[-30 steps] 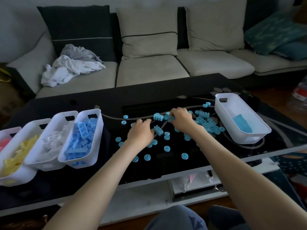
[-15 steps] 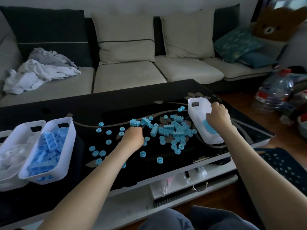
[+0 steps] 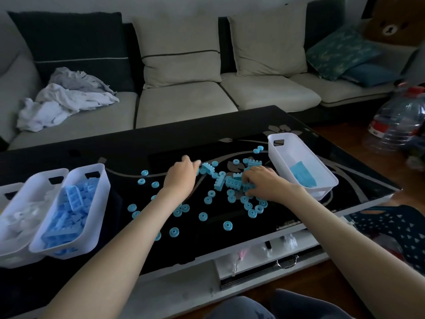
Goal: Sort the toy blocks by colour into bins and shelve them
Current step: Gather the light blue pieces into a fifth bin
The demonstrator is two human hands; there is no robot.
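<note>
"While the right hand sat on the heap of turquoise blocks, how should that scoop have gone?"

"Rake a full clump against the palm, I'd say, then lift it clear before swinging to the white bin just beside the wrist. Loose bricks would likely slide on that glossy table."

"And its pose?"

"Palm down, forearm low over the table's near edge, fingers curled round several bricks at the heap's right side."

"The left hand?"

"Knuckles up, fingers bent under, tips beside one brick at the heap's far-left edge. Whether it pinched anything, I couldn't tell. Round pieces lay scattered between both arms, and the blue-filled bin stood well to the left."
</note>
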